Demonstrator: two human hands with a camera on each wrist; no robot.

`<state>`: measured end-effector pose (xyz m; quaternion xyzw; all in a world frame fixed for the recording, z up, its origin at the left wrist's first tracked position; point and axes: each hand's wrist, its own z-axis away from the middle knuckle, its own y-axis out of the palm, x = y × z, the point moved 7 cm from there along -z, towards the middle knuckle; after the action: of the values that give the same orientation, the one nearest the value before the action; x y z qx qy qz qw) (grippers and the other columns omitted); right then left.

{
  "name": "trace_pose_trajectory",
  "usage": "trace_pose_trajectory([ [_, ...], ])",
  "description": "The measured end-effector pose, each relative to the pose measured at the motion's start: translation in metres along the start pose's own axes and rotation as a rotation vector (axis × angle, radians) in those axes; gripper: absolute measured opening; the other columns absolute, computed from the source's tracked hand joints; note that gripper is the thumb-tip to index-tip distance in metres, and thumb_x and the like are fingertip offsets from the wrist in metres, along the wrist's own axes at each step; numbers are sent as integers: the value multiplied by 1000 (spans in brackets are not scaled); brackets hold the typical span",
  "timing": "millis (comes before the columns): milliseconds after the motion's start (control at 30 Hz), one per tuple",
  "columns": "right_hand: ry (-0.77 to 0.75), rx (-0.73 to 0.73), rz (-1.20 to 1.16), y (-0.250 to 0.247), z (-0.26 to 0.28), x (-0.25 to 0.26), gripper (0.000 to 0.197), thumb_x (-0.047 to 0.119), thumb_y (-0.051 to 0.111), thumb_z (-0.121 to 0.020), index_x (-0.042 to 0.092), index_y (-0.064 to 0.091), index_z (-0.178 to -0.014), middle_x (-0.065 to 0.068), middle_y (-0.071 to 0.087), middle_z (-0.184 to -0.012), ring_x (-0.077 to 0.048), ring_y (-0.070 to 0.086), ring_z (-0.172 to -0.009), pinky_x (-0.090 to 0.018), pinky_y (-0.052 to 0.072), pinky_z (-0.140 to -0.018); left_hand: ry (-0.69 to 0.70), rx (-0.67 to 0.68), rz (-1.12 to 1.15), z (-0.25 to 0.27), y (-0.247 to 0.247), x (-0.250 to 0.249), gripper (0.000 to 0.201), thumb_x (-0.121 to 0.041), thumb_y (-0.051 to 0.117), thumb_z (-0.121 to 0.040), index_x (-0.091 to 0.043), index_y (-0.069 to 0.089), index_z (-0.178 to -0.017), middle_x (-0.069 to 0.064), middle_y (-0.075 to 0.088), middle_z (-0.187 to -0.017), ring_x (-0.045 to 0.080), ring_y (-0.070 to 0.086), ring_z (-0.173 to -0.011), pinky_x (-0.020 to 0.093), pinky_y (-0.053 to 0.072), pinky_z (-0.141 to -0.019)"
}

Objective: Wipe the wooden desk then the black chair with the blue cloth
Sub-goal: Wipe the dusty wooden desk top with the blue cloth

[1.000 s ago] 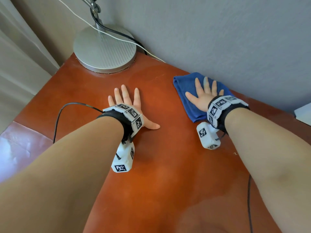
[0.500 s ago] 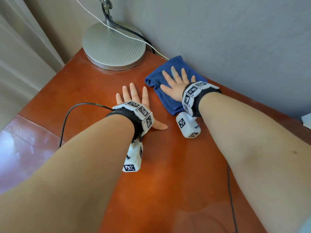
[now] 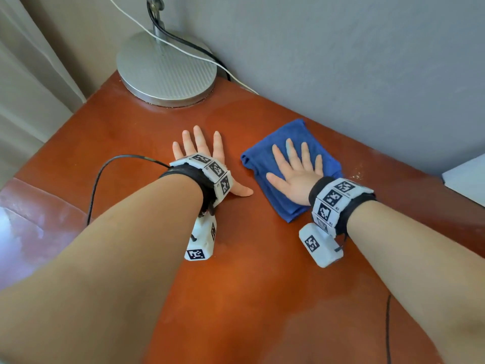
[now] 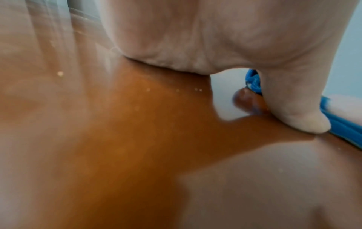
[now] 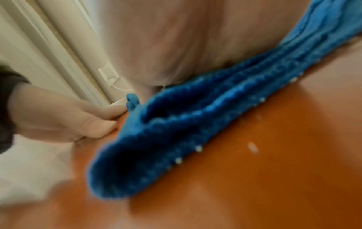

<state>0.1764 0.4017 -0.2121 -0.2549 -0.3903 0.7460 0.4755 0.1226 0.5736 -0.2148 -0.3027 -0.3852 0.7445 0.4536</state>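
- A bare stretch of the glossy reddish-brown wooden table (image 3: 236, 298) is seen nearest the camera, crossed by both bare forearms.
- A band of black-and-white marker tiles and a white block are worn on each wrist; a black cable (image 3: 105, 174) is looped from the left band over the table.
- The left hand (image 3: 202, 158) is laid palm down on the table, its fingers (image 3: 199, 137) straight and spread, the thumb stuck out to the right; nothing is held by it.
- Just right of that thumb, but apart from it, the blue cloth (image 3: 265, 164) is found folded flat on the table near the wall.
- The right hand (image 3: 295, 174) is pressed flat on top of the cloth, fingers (image 3: 290, 151) straight and fanned, none curled round the fabric.
- In the right wrist view the folded edge of the cloth (image 5: 176, 133) is shown blurred under the palm, with pale crumbs along it and on the wood.
- In the left wrist view the heel of the palm (image 4: 176, 38) is seen resting on the wood, scattered with pale specks.
- Farther back, a round silver lamp base (image 3: 168, 72) is stood in the table's corner, with a black and a white cord run across it.
- A grey wall (image 3: 341, 61) is met behind the table, and a beige curtain (image 3: 34, 74) is hung at the left.
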Motion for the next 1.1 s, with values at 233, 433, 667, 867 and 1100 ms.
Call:
trace_pose_trajectory([
  [233, -10, 61, 29, 7, 11, -47, 74, 63, 25, -91, 36, -18, -145, 5, -29, -152, -24, -25, -141, -46, -12, -113, -29, 45, -11, 3, -2, -1, 140, -85, 60, -53, -21, -24, -146, 17, -30, -150, 38, -25, -139, 55, -11, -111],
  [433, 305, -14, -131, -17, -14, -92, 76, 67, 24, -89, 33, -12, -147, 2, -21, -155, -30, -18, -142, -52, -6, -114, -25, 52, -10, 3, -2, -1, 140, -85, 59, -53, -21, -24, -145, 18, -31, -150, 39, -25, -139, 55, -10, -111],
  [667, 199, -41, -109, -30, -34, -28, 73, 66, 18, -91, 32, -12, -147, 2, -23, -155, -34, -19, -141, -57, -6, -112, -43, 74, -18, 3, -2, -2, 141, -84, 61, -53, -22, -25, -145, 16, -32, -150, 37, -26, -139, 55, -11, -111],
  [867, -66, 58, 37, 4, 4, -25, 71, 62, 21, -92, 35, -19, -145, 4, -30, -152, -26, -27, -140, -48, -14, -112, -54, 75, -38, 3, -3, -2, 141, -85, 60, -53, -21, -26, -145, 16, -33, -149, 37, -26, -139, 53, -11, -112],
  [1100, 215, -4, -71, -18, -24, -84, 74, 66, 22, -90, 34, -13, -147, 3, -22, -155, -29, -18, -142, -50, -6, -114, -59, 109, -22, -1, -1, -1, 143, -85, 62, -51, -23, -28, -144, 16, -35, -148, 38, -28, -138, 55, -12, -110],
])
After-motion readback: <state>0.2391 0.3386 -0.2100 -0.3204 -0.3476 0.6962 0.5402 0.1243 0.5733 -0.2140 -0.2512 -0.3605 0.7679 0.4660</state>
